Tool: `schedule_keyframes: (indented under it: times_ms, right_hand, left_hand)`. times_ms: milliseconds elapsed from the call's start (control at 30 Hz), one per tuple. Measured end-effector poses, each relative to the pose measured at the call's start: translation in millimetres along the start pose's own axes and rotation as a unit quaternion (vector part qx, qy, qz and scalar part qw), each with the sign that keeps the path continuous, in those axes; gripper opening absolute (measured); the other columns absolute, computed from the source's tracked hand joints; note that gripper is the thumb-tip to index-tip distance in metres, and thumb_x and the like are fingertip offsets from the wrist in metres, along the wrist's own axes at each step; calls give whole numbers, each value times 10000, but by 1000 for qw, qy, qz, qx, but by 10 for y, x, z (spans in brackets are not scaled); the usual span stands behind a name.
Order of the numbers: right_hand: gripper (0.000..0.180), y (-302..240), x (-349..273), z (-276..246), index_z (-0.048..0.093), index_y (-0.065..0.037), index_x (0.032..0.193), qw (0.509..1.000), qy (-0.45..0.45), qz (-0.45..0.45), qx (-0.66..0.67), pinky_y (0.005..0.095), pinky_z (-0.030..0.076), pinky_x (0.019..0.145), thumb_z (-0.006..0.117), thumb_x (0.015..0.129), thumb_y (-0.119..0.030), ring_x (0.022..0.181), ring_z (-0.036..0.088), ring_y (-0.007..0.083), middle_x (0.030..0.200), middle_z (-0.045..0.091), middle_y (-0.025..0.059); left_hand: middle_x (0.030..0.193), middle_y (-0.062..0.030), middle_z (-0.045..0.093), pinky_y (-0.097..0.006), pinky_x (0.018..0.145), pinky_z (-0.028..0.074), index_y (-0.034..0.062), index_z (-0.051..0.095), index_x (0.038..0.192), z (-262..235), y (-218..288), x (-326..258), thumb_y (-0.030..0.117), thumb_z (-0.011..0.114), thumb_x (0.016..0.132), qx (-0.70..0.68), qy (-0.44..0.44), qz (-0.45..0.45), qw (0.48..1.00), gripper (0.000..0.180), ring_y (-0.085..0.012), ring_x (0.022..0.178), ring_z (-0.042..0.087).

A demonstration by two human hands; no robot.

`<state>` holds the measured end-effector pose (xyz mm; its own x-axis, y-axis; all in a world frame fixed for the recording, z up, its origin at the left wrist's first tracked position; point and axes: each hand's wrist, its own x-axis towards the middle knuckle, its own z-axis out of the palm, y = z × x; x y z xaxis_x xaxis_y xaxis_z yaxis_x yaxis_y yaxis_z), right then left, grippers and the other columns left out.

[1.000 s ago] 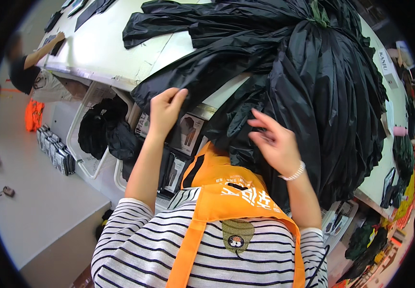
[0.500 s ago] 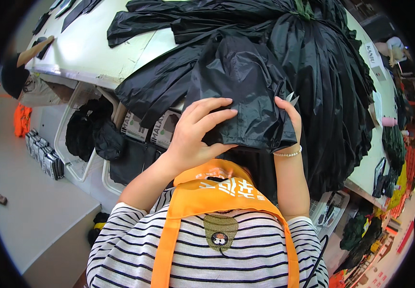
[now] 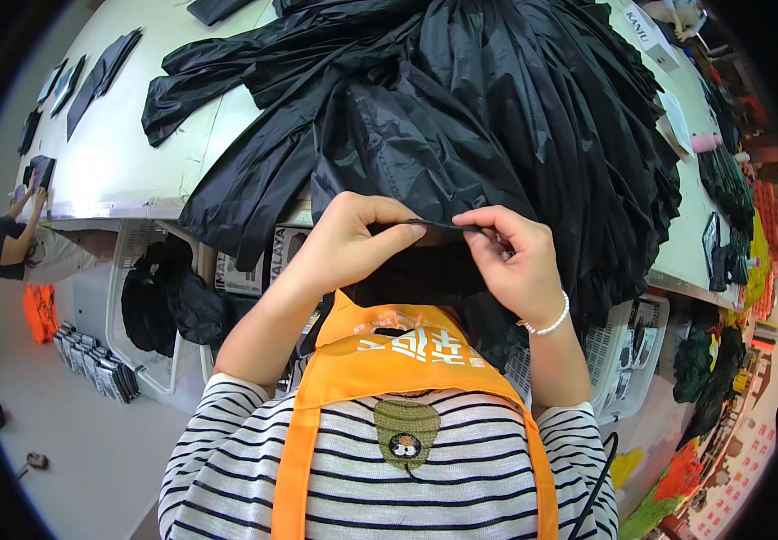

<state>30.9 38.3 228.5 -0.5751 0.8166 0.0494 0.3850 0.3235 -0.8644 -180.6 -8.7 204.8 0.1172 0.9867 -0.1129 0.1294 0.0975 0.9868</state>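
Note:
A large heap of shiny black fabric pieces (image 3: 551, 135) spreads over the table in front of me and hangs down its near edge. One black garment piece (image 3: 389, 135) lies nearest me, its lower edge lifted in my hands. My left hand (image 3: 353, 238) pinches that edge between thumb and fingers. On the same edge, a short way to the right, my right hand (image 3: 515, 261) is closed in a pinch, its lower fingers curled. Between the hands the edge is stretched into a thin dark strip. I cannot make out any tool in the right hand.
A white table (image 3: 128, 171) carries folded black pieces (image 3: 105, 76) at far left, where another person (image 3: 11, 238) handles a dark item. White baskets (image 3: 173, 378) stand below the table's edge. Black packets (image 3: 96, 360) line the floor. A pink thread cone (image 3: 704, 142) stands at right.
Both hands have come closer together and now pinch the garment's edge, where before the left lay spread on the fabric. The pointed silvery blade by the right hand no longer shows.

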Motion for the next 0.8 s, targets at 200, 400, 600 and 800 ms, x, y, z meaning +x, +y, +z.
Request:
schedule_keyframes:
  times_ms: [200,400,600,800]
  right_hand:
    - [123,178,56,-84,623,-12,1006,972,-32,99,210,158,304,532,588,892,-39,578,372,-18,687,520,-74]
    - [208,341,92,-180,621,-17,1024,982,47,79,165,141,287,525,680,829,-54,561,324,-24,764,579,-58]
    - [527,192,-74,-228,530,-45,1089,990,110,26,86,120,259,512,838,665,-99,579,278,-10,852,437,-41]
    - [764,-40,40,-74,477,-28,1238,984,166,-59,-13,122,241,501,874,591,-116,555,241,3,937,474,-17]
  left_hand:
    - [743,-77,685,-215,634,495,-62,696,830,-112,-182,138,140,623,831,-298,-98,-147,938,215,-106,637,629]
    - [757,-96,693,-218,647,524,-27,697,793,-84,-146,214,161,629,830,-333,-29,-166,928,203,-142,621,656]
    - [842,-106,699,-240,697,536,-29,686,875,-93,-114,225,140,593,865,-463,95,-114,874,193,-163,726,679]
    - [802,-42,669,-230,685,474,-31,669,844,-132,-159,189,140,593,885,-225,41,14,973,192,-109,719,611]
